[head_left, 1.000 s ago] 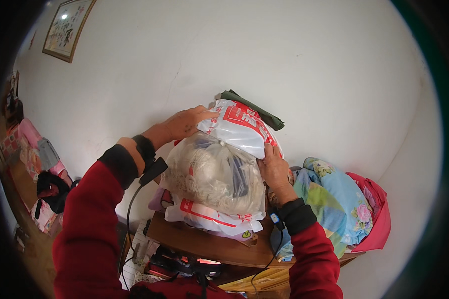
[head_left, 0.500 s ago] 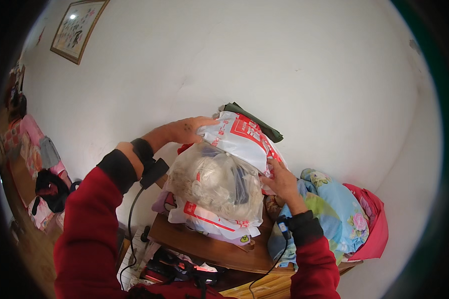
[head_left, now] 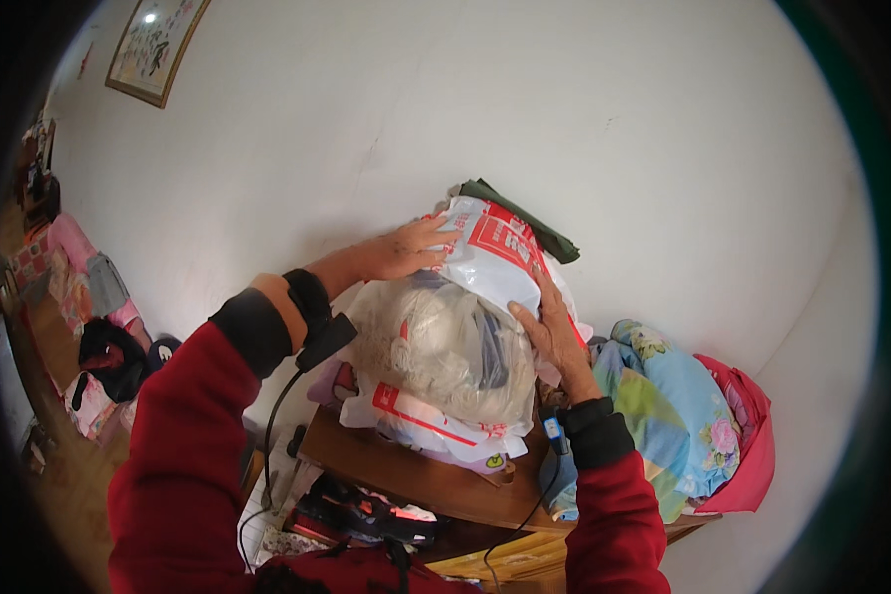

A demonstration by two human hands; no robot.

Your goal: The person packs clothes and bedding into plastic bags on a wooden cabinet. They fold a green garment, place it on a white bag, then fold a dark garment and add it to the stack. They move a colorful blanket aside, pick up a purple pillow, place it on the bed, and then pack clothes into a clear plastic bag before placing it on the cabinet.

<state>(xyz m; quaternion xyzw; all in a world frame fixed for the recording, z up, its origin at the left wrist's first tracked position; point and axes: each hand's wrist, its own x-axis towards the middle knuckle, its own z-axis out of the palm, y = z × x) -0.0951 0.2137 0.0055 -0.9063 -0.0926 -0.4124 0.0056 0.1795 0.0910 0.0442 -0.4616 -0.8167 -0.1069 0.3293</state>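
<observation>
A white plastic bag with red print [head_left: 485,259] lies on top of a clear plastic bag [head_left: 436,342] stuffed with pale fluffy and dark items. My left hand [head_left: 411,247] rests on the white bag's left side, its fingers stretched out and spread. Against the bag's right side my right hand [head_left: 554,337] is pressed, thumb apart from its extended fingers. A rolled dark green cloth [head_left: 520,220] sticks out behind the white bag. Beneath the clear bag shows another white and red bag [head_left: 431,421]. What the white bag contains is hidden.
The pile stands on a brown wooden cabinet top [head_left: 416,482] against a white wall. Blue floral bedding [head_left: 663,416] and a red bundle [head_left: 747,436] sit at the right. Shoes [head_left: 366,515] lie below. Cables hang from both wrists. A framed picture [head_left: 156,49] hangs upper left.
My right hand has slid up the white bag's right side, with its fingers now straighter. My left hand has moved further onto the bag and flattened. The view has shifted slightly.
</observation>
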